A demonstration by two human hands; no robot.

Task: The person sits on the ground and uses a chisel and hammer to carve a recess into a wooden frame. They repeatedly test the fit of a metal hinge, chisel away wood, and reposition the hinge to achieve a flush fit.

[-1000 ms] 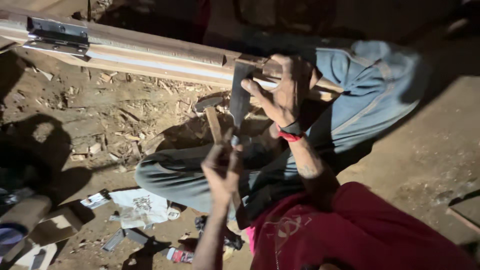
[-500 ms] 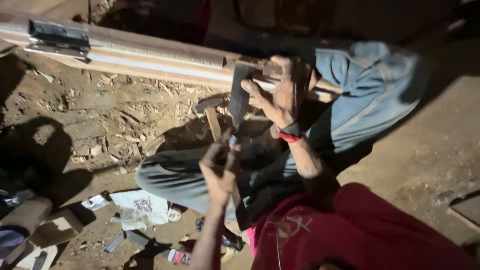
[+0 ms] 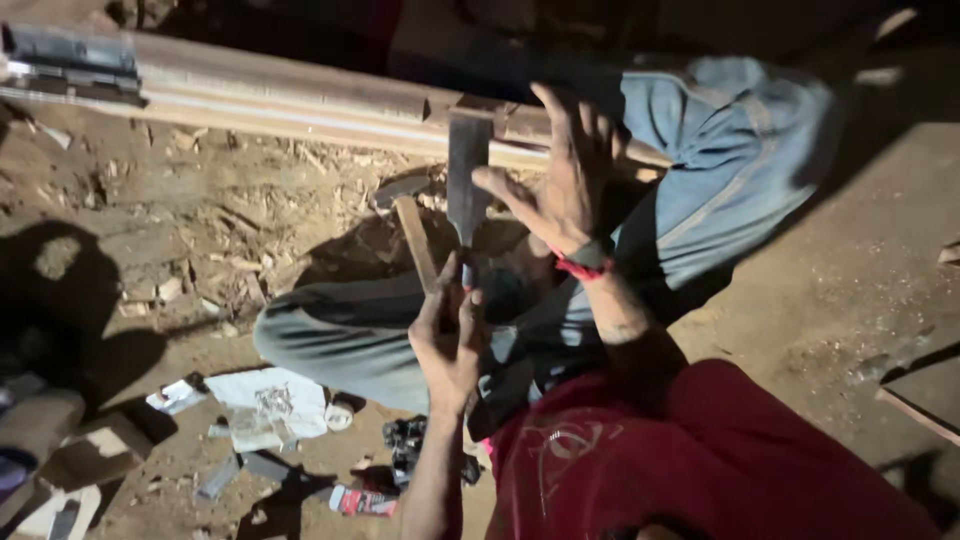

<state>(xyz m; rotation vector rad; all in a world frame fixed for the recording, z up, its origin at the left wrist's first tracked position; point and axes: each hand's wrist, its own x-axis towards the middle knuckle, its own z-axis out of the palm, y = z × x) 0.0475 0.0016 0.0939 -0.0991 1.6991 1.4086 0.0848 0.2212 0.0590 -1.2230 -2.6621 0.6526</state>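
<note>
A long wooden beam point(image 3: 300, 100) lies across the ground at the top. A wide flat chisel point(image 3: 468, 170) stands with its edge against the beam at a notch. My left hand point(image 3: 450, 335) is closed around the chisel's handle end. My right hand point(image 3: 565, 185), with a red band at the wrist, rests fingers spread on the beam beside the blade, the thumb touching the blade. A hammer point(image 3: 412, 225) with a wooden handle lies on the ground just left of the chisel.
A metal hinge point(image 3: 70, 60) is fixed to the beam's left end. Wood chips point(image 3: 200, 230) cover the dirt. My jeans-clad legs point(image 3: 700, 180) are folded under the beam. Paper scraps point(image 3: 270, 405) and small boxes point(image 3: 90, 455) lie at the lower left.
</note>
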